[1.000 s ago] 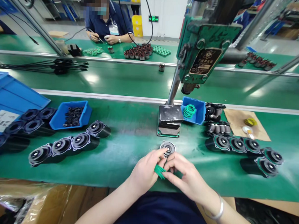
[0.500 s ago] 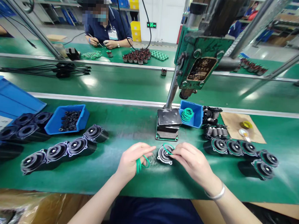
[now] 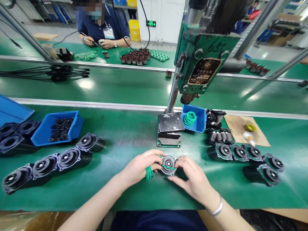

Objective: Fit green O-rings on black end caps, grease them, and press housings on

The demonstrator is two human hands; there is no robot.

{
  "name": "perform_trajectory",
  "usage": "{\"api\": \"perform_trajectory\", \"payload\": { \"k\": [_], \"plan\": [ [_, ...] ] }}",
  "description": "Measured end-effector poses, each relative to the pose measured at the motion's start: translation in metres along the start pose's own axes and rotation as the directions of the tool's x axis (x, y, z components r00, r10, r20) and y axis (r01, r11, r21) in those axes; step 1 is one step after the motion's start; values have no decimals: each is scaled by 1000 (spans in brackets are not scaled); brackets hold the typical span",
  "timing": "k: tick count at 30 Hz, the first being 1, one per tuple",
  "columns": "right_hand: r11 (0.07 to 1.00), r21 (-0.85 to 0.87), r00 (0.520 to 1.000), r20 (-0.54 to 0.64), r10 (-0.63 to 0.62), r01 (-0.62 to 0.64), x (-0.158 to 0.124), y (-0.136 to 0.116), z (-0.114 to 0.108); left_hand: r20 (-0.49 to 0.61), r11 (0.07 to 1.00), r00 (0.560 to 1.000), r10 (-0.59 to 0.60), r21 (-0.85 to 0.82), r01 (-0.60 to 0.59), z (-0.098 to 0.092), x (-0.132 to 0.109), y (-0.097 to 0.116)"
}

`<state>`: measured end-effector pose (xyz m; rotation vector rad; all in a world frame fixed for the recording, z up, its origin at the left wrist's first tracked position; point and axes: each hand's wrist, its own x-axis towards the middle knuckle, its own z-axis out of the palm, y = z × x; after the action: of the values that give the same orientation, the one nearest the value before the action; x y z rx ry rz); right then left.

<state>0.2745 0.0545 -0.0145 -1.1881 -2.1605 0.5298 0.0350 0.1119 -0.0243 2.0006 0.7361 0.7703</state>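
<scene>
A round motor housing (image 3: 169,160) with a metal flange stands upright between my two hands on the green bench. A thin green rubber ring (image 3: 168,167) lies across its top face. My left hand (image 3: 149,163) keeps a bunch of spare green rings (image 3: 149,173) hooked in its curled fingers, while its fingertips touch the housing's left rim. On the opposite side, my right hand (image 3: 191,173) presses the ring's right end at the rim with its bent fingers. Its thumb stretches along the housing's lower edge. Finger contact is partly hidden.
Behind the housing stands a press (image 3: 202,63) over a black block (image 3: 171,123). A blue bin (image 3: 198,119) holds green rings; another blue bin (image 3: 75,125) holds small dark parts. Rows of housings (image 3: 69,158) flank both sides. A co-worker (image 3: 101,31) sits opposite.
My left hand has moved right, onto the housing. The ring, earlier held up at the housing by my right hand, now lies across its face. My right thumb has spread lower. The view has shifted slightly.
</scene>
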Motion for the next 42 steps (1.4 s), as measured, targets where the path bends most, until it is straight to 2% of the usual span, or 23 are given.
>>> {"api": "perform_trajectory", "payload": {
  "k": [4, 8, 13, 15, 17, 20, 22, 23, 25, 26, 27, 29, 30, 32, 33, 35, 37, 40, 42],
  "plan": [
    [997, -57, 999, 9, -47, 47, -3, 1, 5, 35, 996, 997, -62, -68, 64, 1, -3, 1],
    [982, -120, 989, 38, -146, 149, 2, 2, 4, 69, 982, 989, -127, -132, 135, 6, -9, 5],
    [969, -119, 973, -59, -222, 214, 0, -2, 0, 70, 966, 989, -133, -213, 145, 27, -32, 5],
    [979, -105, 976, -117, -185, 173, 1, -6, -2, -31, 960, 991, -133, -251, 121, 35, -40, 6],
    [983, -131, 985, -98, -140, 127, 6, -10, 0, -219, 973, 962, -161, -199, 117, 36, -44, 7],
    [964, -220, 988, 3, -156, 153, 17, -15, 13, -485, 969, 865, -128, 124, 212, 13, -39, 11],
    [952, -259, 985, -13, -171, 162, 21, -16, 23, -579, 835, 809, -103, 392, 387, -17, -36, 16],
    [949, -273, 984, -35, -176, 160, 19, -16, 26, -612, 708, 780, -129, 494, 504, -36, -36, 19],
    [940, -302, 980, -73, -186, 156, 9, -11, 25, -668, 370, 704, -241, 608, 703, -72, -43, 26],
    [935, -324, 979, -88, -184, 147, 1, -8, 20, -686, 214, 659, -308, 625, 750, -89, -48, 28],
    [928, -350, 979, -104, -173, 127, -10, -4, 13, -658, 124, 643, -392, 655, 745, -105, -55, 28],
    [908, -416, 980, -151, -127, 54, -32, 5, -4, -620, 41, 587, -521, 669, 742, -128, -67, 20],
    [891, -454, 979, -179, -97, 5, -43, 10, -14, -571, 60, 593, -568, 690, 721, -135, -70, 13],
    [839, -537, 971, -233, -42, -93, -62, 21, -33, -536, 114, 662, -523, 726, 678, -137, -72, -1],
    [802, -581, 966, -259, -21, -138, -70, 27, -42, -515, 152, 697, -499, 740, 655, -131, -70, -4],
    [714, -665, 954, -299, 13, -218, -84, 41, -62, -416, 293, 786, -458, 764, 575, -107, -63, 0],
    [618, -738, 945, -327, 27, -273, -95, 57, -81, -300, 451, 872, -387, 763, 463, -72, -54, 15],
    [506, -801, 930, -368, 6, -320, -104, 79, -104, -279, 592, 919, -278, 704, 393, -23, -39, 37],
    [496, -802, 918, -396, -21, -334, -104, 85, -112, -211, 658, 935, -285, 666, 351, -3, -32, 44]
  ]
}}
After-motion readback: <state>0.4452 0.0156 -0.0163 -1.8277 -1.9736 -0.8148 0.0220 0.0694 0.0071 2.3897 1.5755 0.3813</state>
